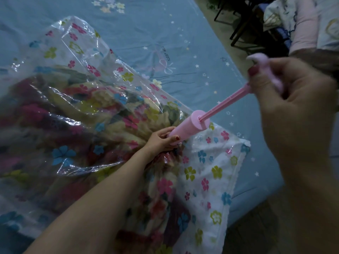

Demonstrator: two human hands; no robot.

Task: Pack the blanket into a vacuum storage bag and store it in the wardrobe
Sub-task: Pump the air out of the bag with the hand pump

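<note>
A clear vacuum storage bag (pixel 77 52) printed with small flowers lies on the bed, with a dark floral blanket (pixel 55 116) inside it. A pink hand pump (pixel 189 127) stands tilted on the bag near its middle. My left hand (pixel 163 140) grips the base of the pump cylinder against the bag. My right hand (pixel 286 99) grips the pump's pink handle, and the plunger rod (pixel 227 103) is drawn far out of the cylinder. The bag's valve is hidden under the pump and my left hand.
A blue bedsheet (pixel 165 33) with stars and flowers covers the bed (pixel 256 189), whose edge runs along the right. Beyond it, at the top right, stand dark chair legs (pixel 242 28) and a pile of pale and pink fabric (pixel 304 24). Floor shows at the bottom right.
</note>
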